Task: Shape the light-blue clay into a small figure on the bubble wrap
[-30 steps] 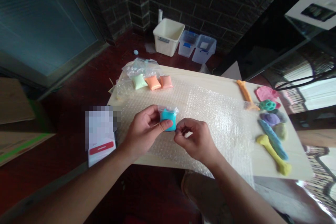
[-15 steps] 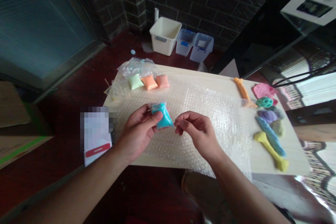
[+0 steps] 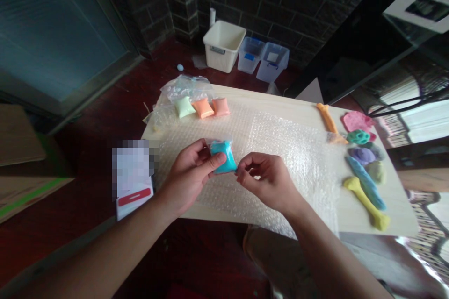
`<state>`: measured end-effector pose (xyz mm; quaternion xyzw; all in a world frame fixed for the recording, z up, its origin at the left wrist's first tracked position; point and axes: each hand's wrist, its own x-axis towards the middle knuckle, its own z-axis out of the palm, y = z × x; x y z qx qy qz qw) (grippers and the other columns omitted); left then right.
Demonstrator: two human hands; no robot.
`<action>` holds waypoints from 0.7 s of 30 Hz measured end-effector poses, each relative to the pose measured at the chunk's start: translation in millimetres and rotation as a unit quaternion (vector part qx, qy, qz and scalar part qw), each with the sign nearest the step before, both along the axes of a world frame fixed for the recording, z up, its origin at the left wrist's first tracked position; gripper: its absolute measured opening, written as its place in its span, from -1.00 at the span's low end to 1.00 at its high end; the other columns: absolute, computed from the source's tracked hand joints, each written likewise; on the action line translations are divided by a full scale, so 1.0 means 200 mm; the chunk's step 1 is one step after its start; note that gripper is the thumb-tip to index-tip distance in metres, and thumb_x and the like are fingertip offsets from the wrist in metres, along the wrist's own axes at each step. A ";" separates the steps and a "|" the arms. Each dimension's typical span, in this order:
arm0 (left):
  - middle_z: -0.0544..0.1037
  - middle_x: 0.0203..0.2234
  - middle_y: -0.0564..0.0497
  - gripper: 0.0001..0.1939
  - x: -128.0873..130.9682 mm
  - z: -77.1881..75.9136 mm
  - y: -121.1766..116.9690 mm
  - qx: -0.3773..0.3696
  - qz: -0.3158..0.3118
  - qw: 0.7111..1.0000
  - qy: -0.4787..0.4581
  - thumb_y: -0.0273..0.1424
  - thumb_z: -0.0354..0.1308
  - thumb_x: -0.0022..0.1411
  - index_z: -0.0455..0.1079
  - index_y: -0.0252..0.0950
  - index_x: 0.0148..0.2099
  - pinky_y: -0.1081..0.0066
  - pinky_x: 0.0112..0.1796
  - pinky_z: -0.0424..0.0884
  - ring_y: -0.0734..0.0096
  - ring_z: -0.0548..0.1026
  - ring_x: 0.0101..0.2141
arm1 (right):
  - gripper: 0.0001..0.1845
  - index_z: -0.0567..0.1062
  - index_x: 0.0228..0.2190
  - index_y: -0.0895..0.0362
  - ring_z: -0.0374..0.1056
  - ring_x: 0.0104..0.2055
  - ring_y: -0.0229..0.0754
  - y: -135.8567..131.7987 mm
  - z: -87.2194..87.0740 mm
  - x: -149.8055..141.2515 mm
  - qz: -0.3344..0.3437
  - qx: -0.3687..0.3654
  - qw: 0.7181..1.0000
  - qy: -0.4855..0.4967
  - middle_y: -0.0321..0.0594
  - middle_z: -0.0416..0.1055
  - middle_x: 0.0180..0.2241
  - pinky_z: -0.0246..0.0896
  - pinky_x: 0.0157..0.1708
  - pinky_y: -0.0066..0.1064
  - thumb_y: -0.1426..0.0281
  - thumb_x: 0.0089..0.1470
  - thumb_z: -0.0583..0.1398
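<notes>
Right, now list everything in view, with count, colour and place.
blue packet: 1, bright blue, in the left hand
small packets: 3, pale green, orange, salmon, table's far left
clear bags: count unclear, transparent, beside those packets
bubble wrap: count unclear, clear, mid-table
bone shapes: 2, yellow and orange, table's right
other soft-looking pieces: 6, pink, green, purple, grey, blue, olive, table's right
table: 1, pale wood, centre
cream tub: 1, floor beyond
clear tubs: 2, bluish, beside it
cardboard: count unclear, brown, far left
brick wall: 1, dark, background
left hand: 1, bare, above bubble wrap
right hand: 1, bare, fingertips at the blue packet's corner
</notes>
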<state>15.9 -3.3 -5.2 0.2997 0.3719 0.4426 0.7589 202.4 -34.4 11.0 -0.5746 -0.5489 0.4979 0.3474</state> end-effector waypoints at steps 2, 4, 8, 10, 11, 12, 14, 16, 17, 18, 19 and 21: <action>0.60 -0.28 0.02 -0.68 0.00 0.00 -0.01 0.004 -0.007 1.000 0.011 -0.35 0.52 0.10 0.51 -0.29 -0.16 0.36 -0.15 0.53 0.39 0.56 -0.24 | -0.90 0.53 -0.51 0.16 0.32 -0.54 -0.28 0.00 0.00 0.00 0.008 0.033 0.998 -0.049 -0.25 0.49 -0.55 0.21 -0.53 -0.40 0.40 -0.08 0.22; 0.59 -0.28 0.02 -0.68 0.01 -0.01 -0.01 0.005 -0.014 1.000 0.019 -0.35 0.52 0.11 0.50 -0.30 -0.16 0.37 -0.15 0.53 0.40 0.55 -0.24 | -0.91 0.52 -0.53 0.16 0.33 -0.54 -0.28 -0.01 0.00 0.00 0.010 0.070 0.993 -0.093 -0.26 0.48 -0.57 0.21 -0.52 -0.40 0.42 -0.08 0.20; 0.58 -0.33 0.04 -0.70 0.01 -0.01 -0.02 0.002 -0.011 1.000 0.018 -0.36 0.52 0.11 0.49 -0.30 -0.21 0.43 -0.22 0.50 0.43 0.54 -0.29 | -0.93 0.50 -0.55 0.14 0.26 -0.58 -0.31 0.00 -0.01 0.01 -0.025 0.075 0.993 -0.083 -0.30 0.42 -0.61 0.12 -0.57 -0.43 0.43 -0.08 0.23; 0.59 -0.32 0.03 -0.71 0.02 -0.01 -0.02 0.000 -0.002 1.000 0.007 -0.37 0.52 0.11 0.49 -0.30 -0.21 0.42 -0.21 0.51 0.42 0.55 -0.27 | -0.93 0.49 -0.56 0.12 0.24 -0.59 -0.32 0.00 -0.03 0.00 -0.047 0.027 0.998 0.009 -0.33 0.40 -0.63 0.10 -0.59 -0.44 0.41 -0.09 0.26; 0.60 -0.31 0.03 -0.72 0.02 0.00 -0.02 -0.001 0.005 1.000 -0.001 -0.38 0.51 0.11 0.50 -0.29 -0.20 0.41 -0.19 0.51 0.41 0.55 -0.26 | -0.92 0.48 -0.56 0.12 0.24 -0.61 -0.32 0.00 -0.03 -0.01 -0.058 -0.005 0.996 0.071 -0.34 0.40 -0.64 0.11 -0.60 -0.44 0.40 -0.09 0.28; 0.61 -0.29 0.02 -0.72 0.02 0.00 -0.02 -0.002 0.011 1.000 -0.011 -0.39 0.51 0.11 0.50 -0.29 -0.19 0.40 -0.18 0.51 0.40 0.56 -0.25 | -0.91 0.48 -0.56 0.11 0.24 -0.62 -0.32 0.01 -0.04 -0.02 -0.067 -0.037 0.988 0.134 -0.34 0.41 -0.65 0.13 -0.60 -0.44 0.39 -0.09 0.29; 0.62 -0.28 0.01 -0.73 0.02 0.01 -0.02 -0.003 0.018 0.999 -0.029 -0.40 0.50 0.12 0.50 -0.28 -0.19 0.40 -0.18 0.51 0.39 0.57 -0.25 | -0.91 0.50 -0.55 0.11 0.26 -0.64 -0.32 0.01 -0.04 -0.04 -0.078 -0.088 0.964 0.238 -0.35 0.43 -0.64 0.17 -0.60 -0.44 0.39 -0.10 0.31; 0.63 -0.28 0.01 -0.75 0.01 0.01 -0.02 -0.005 0.016 0.999 -0.041 -0.40 0.49 0.14 0.50 -0.28 -0.20 0.41 -0.18 0.51 0.40 0.58 -0.26 | -0.92 0.51 -0.55 0.12 0.28 -0.64 -0.33 0.01 -0.04 -0.05 -0.074 -0.110 0.948 0.288 -0.35 0.46 -0.62 0.20 -0.60 -0.45 0.40 -0.10 0.31; 0.64 -0.28 0.00 -0.76 0.01 0.01 -0.01 -0.007 0.012 0.999 -0.042 -0.40 0.49 0.15 0.50 -0.28 -0.19 0.41 -0.18 0.52 0.40 0.58 -0.26 | -0.91 0.51 -0.56 0.12 0.30 -0.62 -0.33 0.01 -0.03 -0.05 -0.066 -0.108 0.949 0.289 -0.34 0.47 -0.61 0.21 -0.58 -0.45 0.40 -0.09 0.31; 0.64 -0.27 -0.01 -0.76 0.01 0.01 -0.01 -0.009 0.008 0.999 -0.040 -0.39 0.48 0.16 0.50 -0.28 -0.19 0.42 -0.18 0.52 0.40 0.58 -0.26 | -0.90 0.52 -0.56 0.13 0.32 -0.60 -0.32 0.01 -0.03 -0.04 -0.059 -0.097 0.954 0.276 -0.32 0.47 -0.60 0.23 -0.55 -0.44 0.41 -0.07 0.31; 0.64 -0.26 -0.01 -0.76 0.01 0.01 -0.01 -0.011 0.003 0.999 -0.037 -0.38 0.48 0.16 0.51 -0.28 -0.18 0.42 -0.19 0.52 0.39 0.58 -0.25 | -0.90 0.54 -0.55 0.14 0.34 -0.58 -0.31 0.01 -0.02 -0.03 -0.055 -0.080 0.963 0.253 -0.30 0.48 -0.60 0.25 -0.52 -0.43 0.40 -0.04 0.31; 0.64 -0.26 -0.02 -0.75 0.00 0.01 -0.01 -0.018 -0.009 0.999 -0.028 -0.36 0.49 0.16 0.52 -0.28 -0.16 0.42 -0.19 0.52 0.39 0.58 -0.25 | -0.90 0.57 -0.49 0.15 0.38 -0.52 -0.28 0.02 -0.01 0.00 -0.058 -0.041 0.976 0.205 -0.28 0.50 -0.57 0.28 -0.47 -0.41 0.39 0.01 0.32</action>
